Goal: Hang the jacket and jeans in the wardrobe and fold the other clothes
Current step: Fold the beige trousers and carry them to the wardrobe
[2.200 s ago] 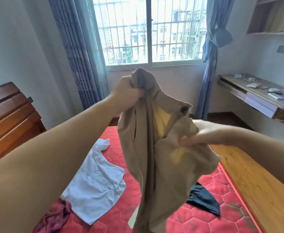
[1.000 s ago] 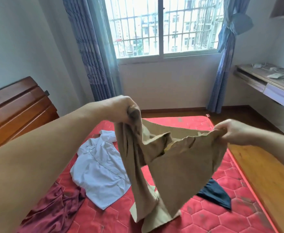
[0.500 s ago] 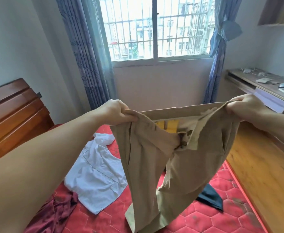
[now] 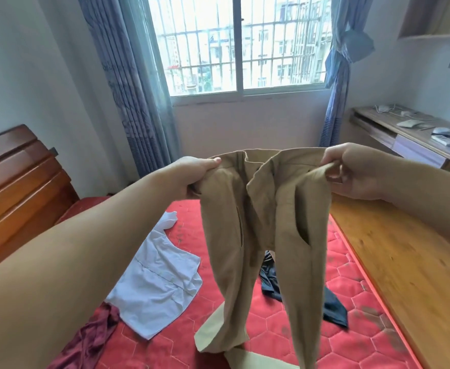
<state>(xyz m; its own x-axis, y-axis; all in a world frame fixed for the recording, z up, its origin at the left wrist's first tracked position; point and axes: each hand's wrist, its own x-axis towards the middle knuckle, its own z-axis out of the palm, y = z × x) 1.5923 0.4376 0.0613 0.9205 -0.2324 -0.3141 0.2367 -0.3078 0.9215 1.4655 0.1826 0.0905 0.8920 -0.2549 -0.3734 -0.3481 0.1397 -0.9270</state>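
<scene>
- The tan trousers (image 4: 263,230) now hang straight with both legs apart and their back side toward the camera; half a second ago the waist was twisted, with yellow pocket lining showing.
- Both hands sit lower than before, roughly level with each other, and the waistband is pulled out flat between them.
- The left hand (image 4: 191,174) grips the left end of the waistband, fingers curled round the cloth and thumb on top.
- The right hand (image 4: 351,171) pinches the right end, fingers folded over the bunched edge.
- The trouser legs drop from the hands to the red mattress (image 4: 351,302), cuffs crumpled at the near edge.
- On the mattress lie a white shirt (image 4: 154,283) to the left, a maroon garment (image 4: 90,339) at near left, and a dark garment (image 4: 333,307) behind the right trouser leg.
</scene>
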